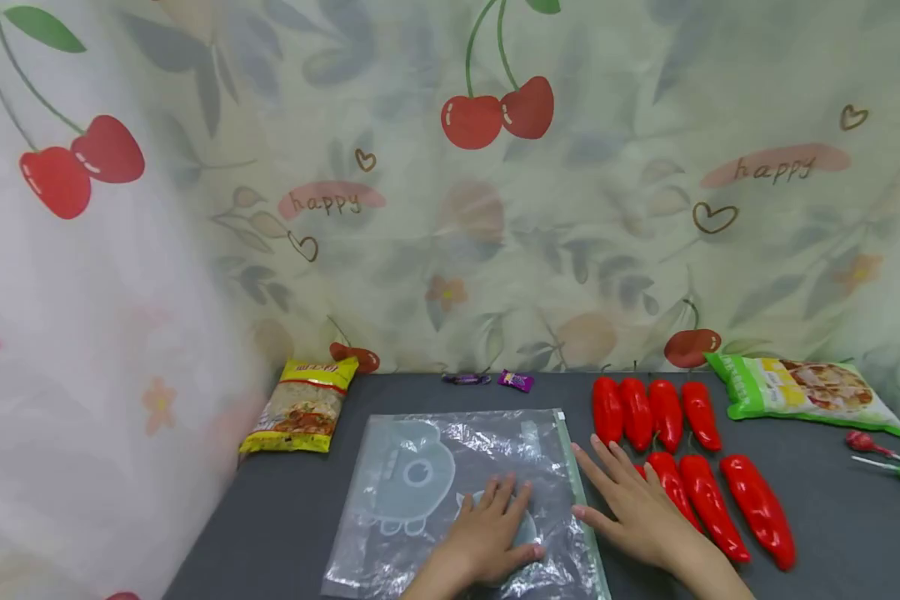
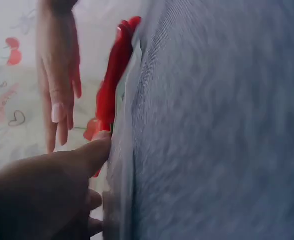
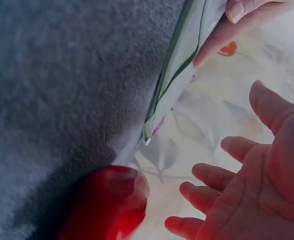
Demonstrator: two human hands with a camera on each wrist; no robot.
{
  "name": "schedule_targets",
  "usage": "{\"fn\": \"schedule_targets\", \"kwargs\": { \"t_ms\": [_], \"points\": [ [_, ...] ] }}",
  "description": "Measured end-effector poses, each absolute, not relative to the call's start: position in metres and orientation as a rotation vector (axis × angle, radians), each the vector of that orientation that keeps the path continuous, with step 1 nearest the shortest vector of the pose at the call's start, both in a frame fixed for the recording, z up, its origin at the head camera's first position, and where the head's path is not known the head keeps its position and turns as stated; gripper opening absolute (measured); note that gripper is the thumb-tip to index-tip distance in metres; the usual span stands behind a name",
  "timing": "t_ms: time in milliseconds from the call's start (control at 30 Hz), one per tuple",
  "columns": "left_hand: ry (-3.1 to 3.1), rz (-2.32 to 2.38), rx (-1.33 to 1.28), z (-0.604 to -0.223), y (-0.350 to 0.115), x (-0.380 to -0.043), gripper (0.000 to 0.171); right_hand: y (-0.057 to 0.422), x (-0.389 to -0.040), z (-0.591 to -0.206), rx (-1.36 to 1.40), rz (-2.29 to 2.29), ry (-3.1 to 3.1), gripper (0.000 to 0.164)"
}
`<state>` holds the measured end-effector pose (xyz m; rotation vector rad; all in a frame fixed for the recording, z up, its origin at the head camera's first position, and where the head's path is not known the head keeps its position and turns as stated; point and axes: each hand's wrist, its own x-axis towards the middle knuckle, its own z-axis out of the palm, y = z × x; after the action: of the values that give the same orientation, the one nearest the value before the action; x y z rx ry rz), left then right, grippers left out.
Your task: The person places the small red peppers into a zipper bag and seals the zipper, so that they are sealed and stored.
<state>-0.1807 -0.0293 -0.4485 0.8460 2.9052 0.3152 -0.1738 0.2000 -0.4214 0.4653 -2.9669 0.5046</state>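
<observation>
Here's the bag point(image 1: 461, 454), lying flat just left of the peppers point(image 1: 667, 417). Left hand point(image 1: 491, 531) straight-fingered on it, gripping nothing; right hand point(image 1: 635, 510) spread wide by the peppers, perhaps brushing the bag. Light, floppy, slippery film, I'd say: pinch the zip edge point(image 1: 592, 550) nearest the peppers.

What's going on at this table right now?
A person is resting their left hand on a flat, clear bag with printed figures. Their right hand is raised with nothing in it, near the bag's green-trimmed edge and the red peppers. The peppers lie outside the bag, roughly in two rows. A yellow packet lies off to the left.
</observation>
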Motion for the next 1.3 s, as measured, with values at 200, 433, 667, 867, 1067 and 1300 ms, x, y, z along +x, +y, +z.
{"fn": "schedule_targets", "kwargs": {
  "t_ms": [200, 433, 667, 867, 1067, 1300],
  "points": [
    [2.907, 0.360, 0.828, -0.470, -0.015, -0.177, 0.073, 0.194, -0.170, -0.428, 0.521, 0.579, -3.003, 0.065],
    [3.162, 0.493, 0.907, -0.486, -0.015, -0.179, 0.044, 0.185, -0.169, -0.430, 0.558, 0.721, -3.068, 0.060],
    [3.201, 0.788, 0.907, -0.493, -0.014, -0.180, 0.038, 0.179, -0.169, -0.437, 0.399, 0.838, -3.204, 0.068],
    [3.169, 1.055, 0.892, -0.494, -0.013, -0.182, 0.036, 0.183, -0.168, -0.440, 0.446, 0.832, -3.181, 0.063],
    [3.135, 1.268, 0.933, -0.494, -0.015, -0.187, 0.034, 0.184, -0.173, -0.444, 0.525, 0.785, -3.154, 0.064],
    [3.028, 1.743, 0.860, -0.494, -0.017, -0.193, 0.013, 0.181, -0.179, -0.442, 0.662, 0.683, -3.109, 0.049]
  ]
}}
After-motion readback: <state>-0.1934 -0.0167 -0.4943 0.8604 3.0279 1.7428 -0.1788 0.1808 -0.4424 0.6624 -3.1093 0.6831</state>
